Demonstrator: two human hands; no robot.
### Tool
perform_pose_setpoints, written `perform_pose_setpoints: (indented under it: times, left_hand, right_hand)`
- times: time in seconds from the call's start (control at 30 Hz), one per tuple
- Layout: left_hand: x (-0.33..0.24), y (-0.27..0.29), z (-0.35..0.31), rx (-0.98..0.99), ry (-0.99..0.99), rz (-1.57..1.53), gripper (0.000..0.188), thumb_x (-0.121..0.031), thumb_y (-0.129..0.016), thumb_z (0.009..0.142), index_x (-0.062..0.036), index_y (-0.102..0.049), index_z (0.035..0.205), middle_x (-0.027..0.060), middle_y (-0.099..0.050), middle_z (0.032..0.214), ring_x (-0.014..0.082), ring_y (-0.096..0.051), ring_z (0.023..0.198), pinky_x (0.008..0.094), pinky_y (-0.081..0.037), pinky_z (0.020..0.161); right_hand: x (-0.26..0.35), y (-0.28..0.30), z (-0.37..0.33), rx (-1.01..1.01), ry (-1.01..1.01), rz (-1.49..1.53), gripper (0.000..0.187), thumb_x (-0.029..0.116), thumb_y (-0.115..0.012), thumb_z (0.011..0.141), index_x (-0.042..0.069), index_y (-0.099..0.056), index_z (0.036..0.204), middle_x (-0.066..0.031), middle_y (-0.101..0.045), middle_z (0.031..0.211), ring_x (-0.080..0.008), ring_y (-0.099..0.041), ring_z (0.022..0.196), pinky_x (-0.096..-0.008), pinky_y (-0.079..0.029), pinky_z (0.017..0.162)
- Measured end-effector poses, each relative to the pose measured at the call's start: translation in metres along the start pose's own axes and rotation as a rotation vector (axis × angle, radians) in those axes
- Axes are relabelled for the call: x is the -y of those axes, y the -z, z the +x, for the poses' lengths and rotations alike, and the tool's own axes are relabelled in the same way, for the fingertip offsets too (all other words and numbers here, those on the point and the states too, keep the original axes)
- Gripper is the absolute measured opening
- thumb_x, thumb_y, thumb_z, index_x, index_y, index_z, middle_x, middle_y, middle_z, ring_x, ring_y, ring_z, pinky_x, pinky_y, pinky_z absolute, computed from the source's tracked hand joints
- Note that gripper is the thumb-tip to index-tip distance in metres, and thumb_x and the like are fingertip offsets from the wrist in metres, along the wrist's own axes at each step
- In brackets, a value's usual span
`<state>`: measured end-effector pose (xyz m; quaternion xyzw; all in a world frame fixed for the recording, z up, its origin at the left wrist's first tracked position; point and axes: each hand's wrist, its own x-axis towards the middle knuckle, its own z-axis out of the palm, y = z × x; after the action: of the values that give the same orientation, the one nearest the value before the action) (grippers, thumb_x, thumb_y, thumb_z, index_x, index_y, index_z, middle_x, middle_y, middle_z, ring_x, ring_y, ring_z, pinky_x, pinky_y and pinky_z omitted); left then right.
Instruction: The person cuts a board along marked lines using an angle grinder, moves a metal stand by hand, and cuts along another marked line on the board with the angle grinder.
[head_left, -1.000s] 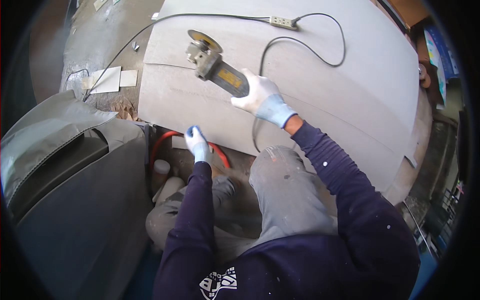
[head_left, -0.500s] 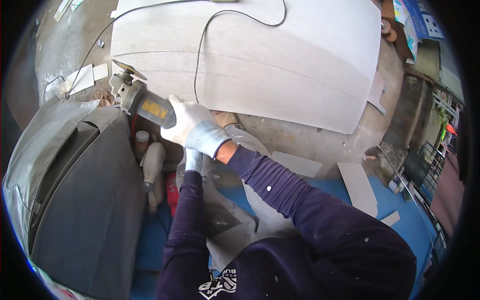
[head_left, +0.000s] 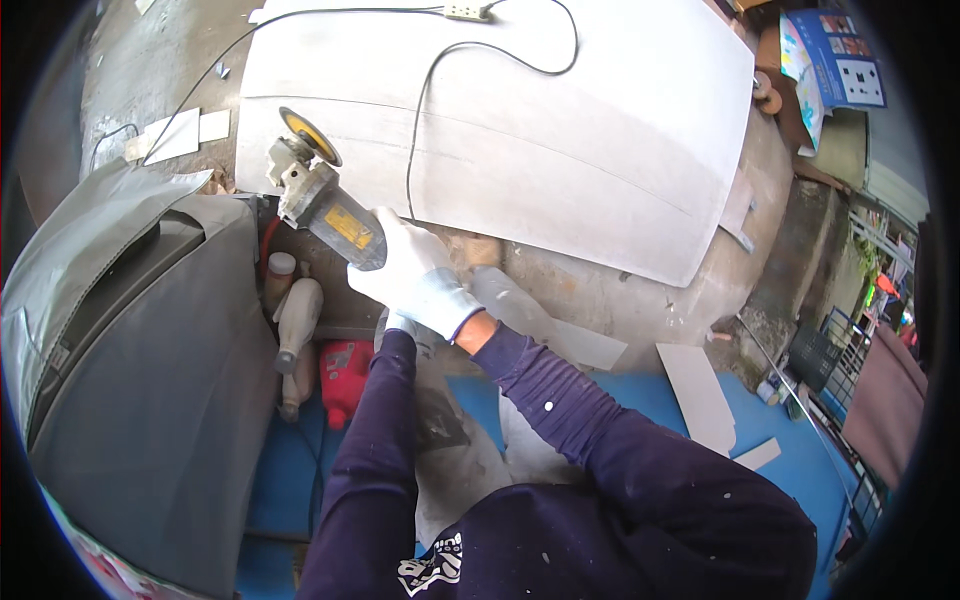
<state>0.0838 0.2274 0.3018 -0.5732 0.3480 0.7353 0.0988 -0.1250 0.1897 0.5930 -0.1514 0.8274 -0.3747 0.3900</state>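
Observation:
My right hand (head_left: 412, 268), in a white knit glove, is closed round the rear of an angle grinder (head_left: 338, 222) with a dark grey body and a yellow label. The tool points up and left. Its round disc (head_left: 311, 137), yellow with a dark rim, stands tilted over the near left part of a large white board (head_left: 580, 140), apart from my hands. Behind and below the right hand is my left hand (head_left: 399, 322); only a bit of its glove shows and its fingers are hidden.
A dark cable with a pale socket block (head_left: 466, 10) crosses the board. On the left stands a grey-covered bulky thing (head_left: 150, 340). Bottles (head_left: 298, 310) and a red container (head_left: 345, 375) sit beside my legs. Board offcuts (head_left: 697, 395) lie at right, near a blue box (head_left: 835, 55).
The grinder and my right hand have moved right and slightly down in view. The disc has turned to show more of its face. The whole view has shifted, and the red container shows more fully.

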Motion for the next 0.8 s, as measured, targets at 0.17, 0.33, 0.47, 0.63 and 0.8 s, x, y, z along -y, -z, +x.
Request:
perform_pose_setpoints:
  times: [0.17,0.33,0.47,0.63,0.8]
  left_hand:
    - [-0.001,-0.021,0.020,-0.008,-0.057,0.031,0.043,-0.009,-0.053,0.095,0.0002,-0.063,0.135,0.0084,-0.071,0.100,0.0122,-0.062,0.078,0.0294,-0.052,0.069]
    - [-0.012,-0.028,0.045,-0.091,-0.159,0.097,0.043,-0.008,-0.053,0.093,0.0010,-0.063,0.135,0.0091,-0.071,0.099,0.0120,-0.062,0.077,0.0295,-0.052,0.069]
    - [-0.015,-0.049,0.046,-0.233,-0.254,0.193,0.044,-0.007,-0.053,0.092,0.0016,-0.064,0.134,0.0096,-0.071,0.098,0.0119,-0.062,0.076,0.0296,-0.052,0.069]
    - [-0.008,-0.126,0.041,-0.309,-0.340,0.259,0.043,-0.009,-0.055,0.092,0.0019,-0.065,0.132,0.0112,-0.072,0.101,0.0143,-0.065,0.081,0.0296,-0.053,0.075]
    - [-0.007,-0.165,0.055,-0.257,-0.335,0.254,0.047,-0.019,-0.065,0.095,0.0035,-0.061,0.137,0.0167,-0.073,0.105,0.0203,-0.069,0.090,0.0327,-0.055,0.083]
  right_hand:
    - [-0.020,0.008,0.005,-0.048,0.038,-0.066,0.059,0.035,-0.080,0.077,0.004,-0.061,0.124,-0.0237,-0.075,0.098,-0.0430,-0.074,0.093,-0.0495,-0.059,0.081]
    - [-0.044,0.035,0.002,-0.035,0.054,0.007,0.054,0.035,-0.083,0.078,0.006,-0.064,0.119,-0.0229,-0.076,0.096,-0.0416,-0.075,0.092,-0.0475,-0.060,0.079]
    - [-0.089,0.095,-0.012,0.022,0.026,-0.042,0.054,0.033,-0.084,0.079,0.004,-0.064,0.119,-0.0233,-0.076,0.099,-0.0396,-0.076,0.095,-0.0468,-0.060,0.081]
    - [-0.165,0.179,-0.032,-0.030,-0.043,-0.107,0.052,0.033,-0.084,0.078,0.003,-0.062,0.115,-0.0234,-0.076,0.097,-0.0379,-0.076,0.092,-0.0454,-0.060,0.079]
    - [-0.217,0.212,-0.047,-0.123,-0.087,-0.012,0.046,0.029,-0.084,0.078,0.003,-0.062,0.110,-0.0205,-0.075,0.092,-0.0340,-0.076,0.088,-0.0435,-0.059,0.078]
